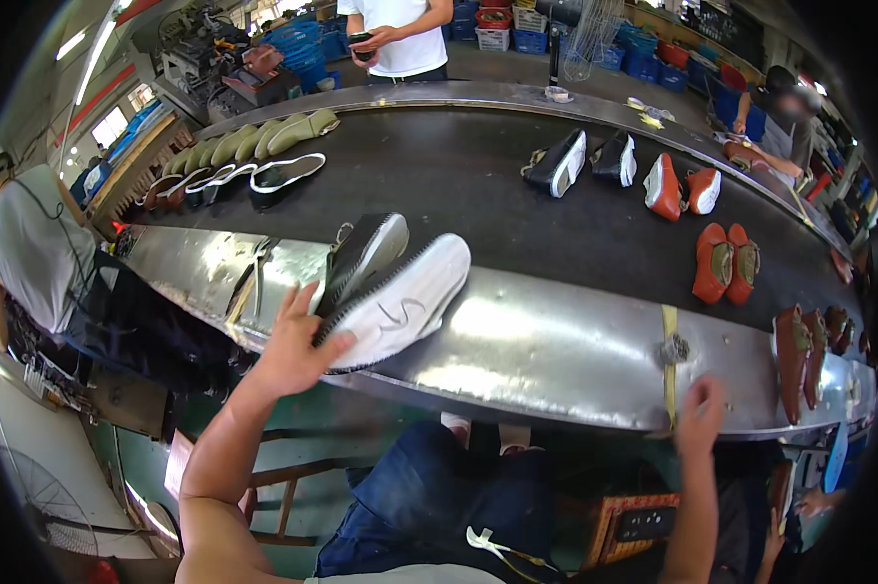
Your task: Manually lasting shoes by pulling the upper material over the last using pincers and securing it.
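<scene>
My left hand [300, 341] grips the heel end of a black shoe [395, 307], thumb pressed on its white underside, which carries a dark pen mark. Just behind it another black shoe [366, 253] with a pale underside leans at a tilt on the metal edge. My right hand [702, 414] hovers off the table's front edge at the right, its fingers smeared by motion. Closest to that hand are a yellow strip [669, 365] across the metal and a small round dark grey thing [674, 349] on top of it.
A dark belt [439, 165] runs behind the metal ledge [536, 341]. Green shoe forms [254, 141] and several shoes stand far left. Black shoes [560, 164] and reddish-brown shoes [713, 263] stand right. Across the belt, a person [400, 39] holds a phone; another person [45, 253] stands left.
</scene>
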{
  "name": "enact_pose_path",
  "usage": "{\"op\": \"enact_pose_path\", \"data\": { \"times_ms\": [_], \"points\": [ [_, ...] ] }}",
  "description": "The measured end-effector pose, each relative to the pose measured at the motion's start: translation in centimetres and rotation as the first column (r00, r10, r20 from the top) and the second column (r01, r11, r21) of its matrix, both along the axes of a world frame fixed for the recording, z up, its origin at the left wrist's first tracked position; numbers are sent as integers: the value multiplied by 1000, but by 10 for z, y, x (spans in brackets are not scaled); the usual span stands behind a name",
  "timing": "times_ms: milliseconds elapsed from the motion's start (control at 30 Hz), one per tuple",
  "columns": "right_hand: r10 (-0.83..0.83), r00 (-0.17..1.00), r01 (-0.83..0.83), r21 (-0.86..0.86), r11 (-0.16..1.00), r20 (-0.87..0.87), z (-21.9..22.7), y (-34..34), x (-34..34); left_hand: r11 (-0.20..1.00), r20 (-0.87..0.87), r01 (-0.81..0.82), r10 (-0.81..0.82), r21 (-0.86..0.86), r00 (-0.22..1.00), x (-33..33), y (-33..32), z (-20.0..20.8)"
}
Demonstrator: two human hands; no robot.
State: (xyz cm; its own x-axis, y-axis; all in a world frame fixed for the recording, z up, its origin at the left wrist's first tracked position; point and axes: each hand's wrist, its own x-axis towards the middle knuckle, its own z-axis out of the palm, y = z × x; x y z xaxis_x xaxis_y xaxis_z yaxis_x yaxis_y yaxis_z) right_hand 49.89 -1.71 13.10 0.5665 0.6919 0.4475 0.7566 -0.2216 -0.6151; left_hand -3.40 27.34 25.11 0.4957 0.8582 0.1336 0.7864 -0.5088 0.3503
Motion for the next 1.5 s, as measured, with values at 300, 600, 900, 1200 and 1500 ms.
{"op": "enact_pose_path", "data": {
  "times_ms": [300,600,900,1200,1500],
  "points": [
    [562,771,-609,-609,509,-301,-86,-201,-295,978,-169,115,-145,-175,975,45,33,-20],
    [515,822,-509,-720,471,-244,-69,-241,-328,890,325,149,-1,-431,946,5,-84,-52],
    [-133,133,-284,-167,944,-982,-87,-218,-280,552,161,259,-220,-793,962,-50,-293,-189],
    [31,620,-326,-222,919,-784,-123,-157,-286,788,-98,323,-433,-524,896,17,-297,-182],
    [71,543,-407,-188,894,-837,-126,-161,-271,783,106,258,-241,-566,965,12,-281,-206]
  ]
}}
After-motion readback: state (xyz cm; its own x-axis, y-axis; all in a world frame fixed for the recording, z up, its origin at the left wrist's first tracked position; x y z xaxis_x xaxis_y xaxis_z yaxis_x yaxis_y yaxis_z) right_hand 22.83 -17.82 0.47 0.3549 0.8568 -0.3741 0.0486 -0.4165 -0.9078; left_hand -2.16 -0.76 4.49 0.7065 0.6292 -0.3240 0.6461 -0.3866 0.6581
